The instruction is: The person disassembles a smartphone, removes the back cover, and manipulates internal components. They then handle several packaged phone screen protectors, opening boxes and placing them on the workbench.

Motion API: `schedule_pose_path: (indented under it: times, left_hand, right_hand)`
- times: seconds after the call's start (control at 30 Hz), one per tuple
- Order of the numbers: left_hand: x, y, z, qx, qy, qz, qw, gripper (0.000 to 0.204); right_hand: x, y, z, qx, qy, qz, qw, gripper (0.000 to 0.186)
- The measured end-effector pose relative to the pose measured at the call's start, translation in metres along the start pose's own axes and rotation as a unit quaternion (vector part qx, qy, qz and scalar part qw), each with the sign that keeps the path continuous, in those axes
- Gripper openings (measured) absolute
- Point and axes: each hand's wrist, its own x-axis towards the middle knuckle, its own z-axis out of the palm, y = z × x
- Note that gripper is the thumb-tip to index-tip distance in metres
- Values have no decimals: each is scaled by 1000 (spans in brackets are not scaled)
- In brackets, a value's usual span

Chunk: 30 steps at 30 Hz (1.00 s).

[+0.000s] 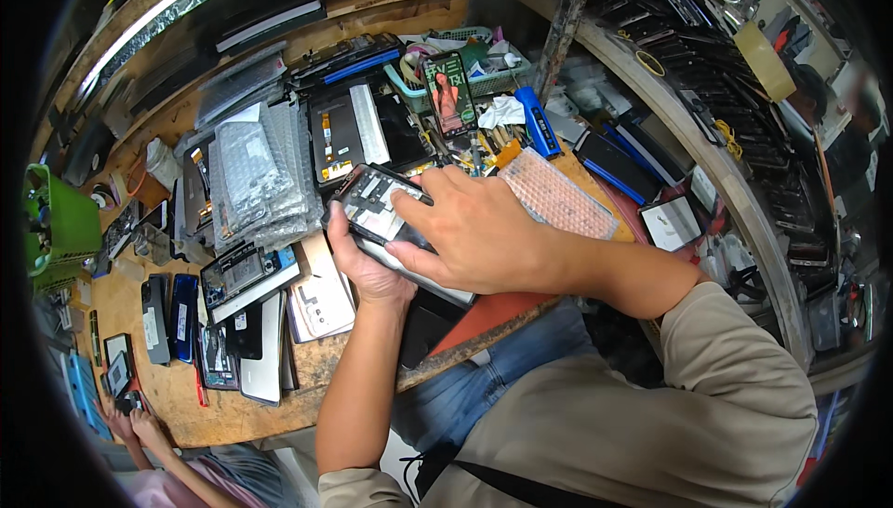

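An opened phone (pixel 370 213), dark-framed with a pale inner face and small dark parts showing, is held tilted over the near edge of the bench. Beneath it, my left hand (pixel 372 271) supports it, thumb along its left side. From the right, my right hand (pixel 488 229) reaches over the phone, its index finger bent onto the face and its thumb at the near side. Part of the phone is hidden under that hand. Just beyond lies a dark panel with an orange flex cable (pixel 327 145). A red mat (pixel 488 317) lies beneath my right forearm.
Bubble-wrapped packs (pixel 260 173) are stacked at the left, with several phones (pixel 184 317) nearer. A phone with a lit screen (pixel 449 94) leans on a teal basket (pixel 516 75). Beside it is a blue screwdriver (pixel 538 122). Another person's hands (pixel 135 424) show at lower left.
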Motion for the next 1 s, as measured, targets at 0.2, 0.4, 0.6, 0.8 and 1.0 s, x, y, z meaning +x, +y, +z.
schedule_pose_path:
  times: [0.2,0.4,0.6,0.8,1.0]
  left_hand:
    - [-4,0,7,17,-8,24,1000,65]
    - [1,3,-1,-47,-41,20,998,66]
    - [-2,1,4,-21,-156,-61,986,66]
    - [-9,6,16,-44,-178,-63,981,81]
    - [-8,7,16,14,-202,-49,978,97]
  right_hand:
    - [1,12,-3,110,-26,25,993,59]
    - [-26,13,-26,60,9,-119,991,65]
    - [-44,27,3,-11,79,-183,980,36]
    - [-49,29,6,-37,195,-210,957,33]
    - [-39,35,-5,-10,219,-199,955,35]
